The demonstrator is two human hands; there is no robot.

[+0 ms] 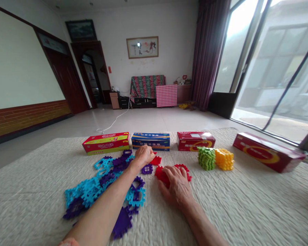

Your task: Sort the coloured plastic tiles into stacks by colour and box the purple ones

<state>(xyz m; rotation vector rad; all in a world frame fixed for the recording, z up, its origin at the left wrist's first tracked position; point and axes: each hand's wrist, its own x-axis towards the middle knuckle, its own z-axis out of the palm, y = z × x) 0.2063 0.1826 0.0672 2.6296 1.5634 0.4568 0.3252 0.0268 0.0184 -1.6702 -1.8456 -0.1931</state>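
Note:
My left hand (143,155) reaches forward, its fingers pinched at a red interlocking building tile (156,160) in front of the blue box. My right hand (176,182) bends its fingers over another red tile (162,175), its thumb at the near side. Just beyond those fingers is a further red tile (184,168). Under and beside my left forearm spreads a loose heap of light blue tiles (88,189) and purple tiles (123,222), partly hidden by the arm. A single purple tile (147,169) lies between my hands.
On the quilted cover (233,208), a green tile stack (206,158) and a yellow tile stack (224,159) stand side by side at right. Behind them is a row of boxes: red-yellow (106,142), blue (151,140), dark red (195,140), and another dark red (267,151) farther right.

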